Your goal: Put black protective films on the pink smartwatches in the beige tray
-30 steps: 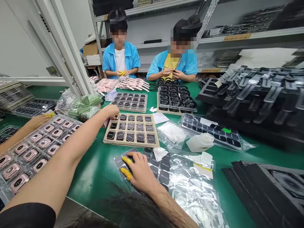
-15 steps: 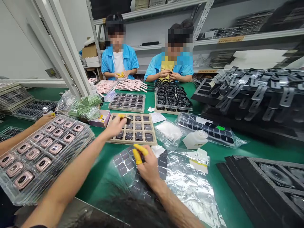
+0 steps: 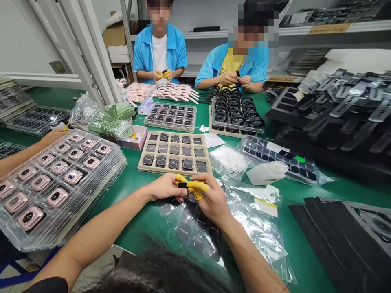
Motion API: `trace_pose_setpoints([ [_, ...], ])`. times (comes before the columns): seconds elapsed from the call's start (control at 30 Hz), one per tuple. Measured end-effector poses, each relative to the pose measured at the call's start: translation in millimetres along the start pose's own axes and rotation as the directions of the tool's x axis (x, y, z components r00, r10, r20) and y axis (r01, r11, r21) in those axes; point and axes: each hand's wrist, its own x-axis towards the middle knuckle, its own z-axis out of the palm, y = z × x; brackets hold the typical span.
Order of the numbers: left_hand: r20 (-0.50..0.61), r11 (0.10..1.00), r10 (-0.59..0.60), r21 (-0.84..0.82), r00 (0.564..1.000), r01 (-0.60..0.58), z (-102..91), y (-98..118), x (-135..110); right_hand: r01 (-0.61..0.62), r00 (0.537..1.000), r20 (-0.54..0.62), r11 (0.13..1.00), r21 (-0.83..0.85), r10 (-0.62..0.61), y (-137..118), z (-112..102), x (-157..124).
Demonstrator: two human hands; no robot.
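My left hand (image 3: 166,186) is closed on a dark square watch face (image 3: 183,185), pinched between thumb and fingers. From the other side, my right hand (image 3: 210,199) grips its edge with fingers in yellow finger cots. Just beyond both hands lies a beige tray (image 3: 142,166) whose compartments hold dark square watch faces; its back left compartment looks bare. Under my hands are clear bags with dark square pieces (image 3: 184,232) printed with white lettering. Whether my right fingers also hold a small film is hidden.
Stacked clear trays of pink watch cases (image 3: 73,154) stand at left, beside another person's hand (image 3: 55,136). A white bottle (image 3: 267,173) and bagged black squares (image 3: 277,160) lie right. Two people in blue sit opposite, near black watches (image 3: 235,112). Black foam trays (image 3: 330,228) fill the right edge.
My left hand has come back from the beige tray with a dark watch face. My right hand has moved up to meet it. The view has shifted slightly.
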Motion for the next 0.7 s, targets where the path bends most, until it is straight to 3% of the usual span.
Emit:
trace_pose_setpoints([
  [0.07,-0.008,0.998,0.025,-0.051,1.0,-0.025,1.6,-1,-1,-0.095,0.995,-0.023,0.992,0.083,0.097,-7,-6,4],
  [0.13,-0.11,0.987,0.08,-0.129,0.991,-0.094,2.3,-3,2,-0.233,0.97,-0.022,0.95,0.209,0.242,-16,-17,9],
  [0.2,-0.233,0.976,0.116,-0.154,0.966,-0.154,2.1,-7,6,-0.352,0.933,0.186,0.892,0.285,0.309,-22,-28,11],
  [0.27,-0.298,0.975,0.155,-0.108,0.942,-0.195,1.5,-12,11,-0.38,0.825,0.516,0.901,0.208,0.229,-26,-35,9],
  [0.33,-0.307,0.972,0.206,-0.042,0.929,-0.229,1.3,-16,14,-0.267,0.709,0.684,0.963,0.038,0.169,-25,-38,5],
  [0.37,-0.304,0.97,0.225,-0.018,0.926,-0.241,1.3,-18,16,-0.189,0.696,0.697,0.981,-0.05,0.17,-23,-39,2],
  [0.47,-0.286,0.975,0.216,0.016,0.933,-0.221,1.7,-19,16,-0.117,0.77,0.565,0.935,-0.334,0.298,-9,-44,-1],
  [0.57,-0.257,0.984,0.178,0.059,0.95,-0.168,2.0,-18,15,-0.265,0.834,0.301,0.813,-0.519,0.464,12,-53,-1],
  [0.63,-0.236,0.985,0.163,0.099,0.958,-0.143,1.9,-16,13,-0.336,0.838,0.202,0.772,-0.54,0.507,26,-58,-3],
  [0.7,-0.217,0.984,0.152,0.122,0.964,-0.128,1.4,-15,12,-0.356,0.828,0.211,0.778,-0.518,0.52,36,-59,-6],
])
